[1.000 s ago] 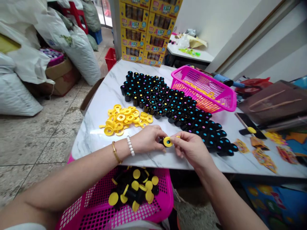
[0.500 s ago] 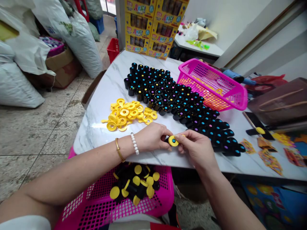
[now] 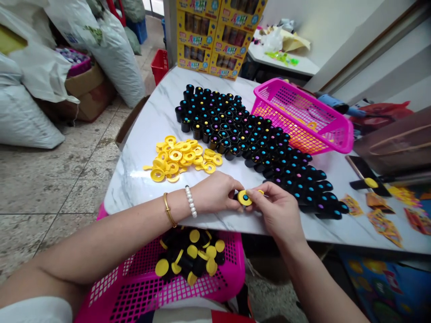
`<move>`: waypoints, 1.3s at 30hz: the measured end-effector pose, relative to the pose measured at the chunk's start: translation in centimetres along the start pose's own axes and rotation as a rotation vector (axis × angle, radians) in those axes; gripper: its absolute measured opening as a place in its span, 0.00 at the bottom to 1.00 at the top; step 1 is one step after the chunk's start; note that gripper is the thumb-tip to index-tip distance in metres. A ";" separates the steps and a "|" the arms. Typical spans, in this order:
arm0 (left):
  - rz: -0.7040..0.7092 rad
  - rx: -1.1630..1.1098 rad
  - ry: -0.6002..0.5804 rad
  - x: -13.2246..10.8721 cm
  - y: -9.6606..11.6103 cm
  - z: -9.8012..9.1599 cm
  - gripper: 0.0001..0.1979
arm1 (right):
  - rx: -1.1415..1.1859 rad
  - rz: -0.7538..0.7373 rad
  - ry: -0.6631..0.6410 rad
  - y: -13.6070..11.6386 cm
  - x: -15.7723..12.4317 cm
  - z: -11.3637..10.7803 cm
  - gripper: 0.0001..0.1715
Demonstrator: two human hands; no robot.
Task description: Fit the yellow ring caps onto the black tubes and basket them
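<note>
My left hand (image 3: pixel 220 193) is closed round a small black cup (image 3: pixel 236 196) near the table's front edge. A yellow ring lid (image 3: pixel 244 198) sits over the cup's end, with a blue dot showing in its hole. My right hand (image 3: pixel 278 206) pinches the lid's edge between thumb and fingers. To the left lies a loose pile of yellow ring lids (image 3: pixel 175 155). Behind my hands stand many black cups (image 3: pixel 224 126) in tight rows, with blue, purple, yellow and pink dots in their tops.
A pink basket (image 3: pixel 346 134) holding yellow pieces stands behind the cups. Below the table edge, another pink basket (image 3: pixel 232 280) holds black cups with yellow lids. Yellow boxes (image 3: pixel 210 67) are stacked at the back. A phone (image 3: pixel 358 168) and small packets (image 3: pixel 384 224) lie at right.
The view has shifted slightly. Both hands stay at the cup, and my right fingers have moved a little along the lid's edge.
</note>
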State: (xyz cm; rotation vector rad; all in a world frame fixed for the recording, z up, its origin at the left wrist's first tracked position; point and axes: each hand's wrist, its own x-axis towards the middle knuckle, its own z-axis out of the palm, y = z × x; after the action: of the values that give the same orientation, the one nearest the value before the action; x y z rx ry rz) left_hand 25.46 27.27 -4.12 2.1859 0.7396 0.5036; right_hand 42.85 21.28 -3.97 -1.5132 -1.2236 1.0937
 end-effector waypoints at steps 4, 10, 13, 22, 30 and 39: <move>-0.042 -0.076 -0.030 -0.4 0.6 -0.4 0.12 | 0.026 0.008 0.009 0.2 -0.2 0.1 0.13; -0.293 -0.327 -0.073 -0.1 1.3 -0.7 0.16 | 0.041 0.019 0.020 0.3 -0.6 0.5 0.17; -0.360 -0.471 -0.128 -0.1 1.3 -0.6 0.16 | 0.029 -0.004 0.013 0.4 -0.6 0.5 0.16; -0.158 -0.259 -0.062 -0.8 1.1 0.1 0.15 | 0.092 -0.017 -0.026 1.1 -0.4 0.2 0.15; -0.178 -0.187 -0.017 -0.6 1.1 0.9 0.09 | 0.194 0.027 -0.078 1.2 -0.1 -0.1 0.14; -0.180 -0.214 -0.028 -0.9 1.4 0.5 0.11 | 0.156 0.032 -0.068 0.8 0.0 0.2 0.14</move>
State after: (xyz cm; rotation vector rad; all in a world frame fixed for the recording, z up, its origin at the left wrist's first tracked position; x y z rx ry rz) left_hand 25.52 25.68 -3.51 1.9044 0.8187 0.4377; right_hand 42.88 21.23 -4.80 -1.3908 -1.1354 1.2410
